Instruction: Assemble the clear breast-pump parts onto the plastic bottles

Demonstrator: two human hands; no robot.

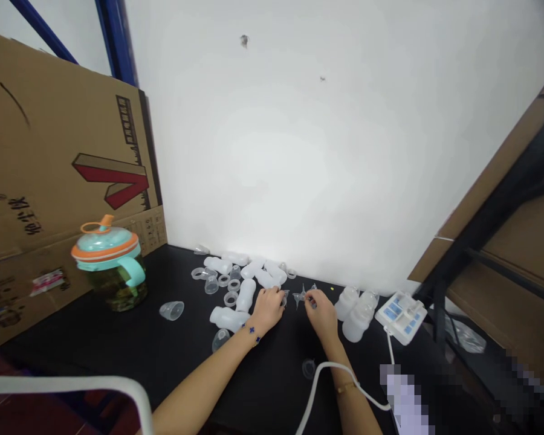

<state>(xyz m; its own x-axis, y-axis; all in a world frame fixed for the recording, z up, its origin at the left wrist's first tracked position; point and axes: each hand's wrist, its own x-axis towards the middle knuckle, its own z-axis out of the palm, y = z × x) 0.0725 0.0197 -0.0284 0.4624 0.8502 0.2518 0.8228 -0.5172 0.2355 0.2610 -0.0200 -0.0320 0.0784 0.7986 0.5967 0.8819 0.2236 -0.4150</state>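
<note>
My left hand (267, 309) and my right hand (320, 314) are close together at the back of a black table (272, 386). A clear, star-shaped plastic piece (301, 296) stands between them, pinched at its right side by my right fingertips. A tiny clear part (284, 298) shows at my left fingertips, but the hold is hard to tell. Just left of my left hand lie frosted bottle bodies (245, 295), a frosted elbow piece (229, 319) and small plastic rings (231, 299).
A jar of dark liquid (111, 266) with a teal and orange lid stands at left, before a leaning cardboard sheet (58, 163). Frosted bottles (356, 317) and a white control unit (401, 317) sit at right. A white cable (326, 377) crosses the table's front. A white wall (299, 139) rises behind.
</note>
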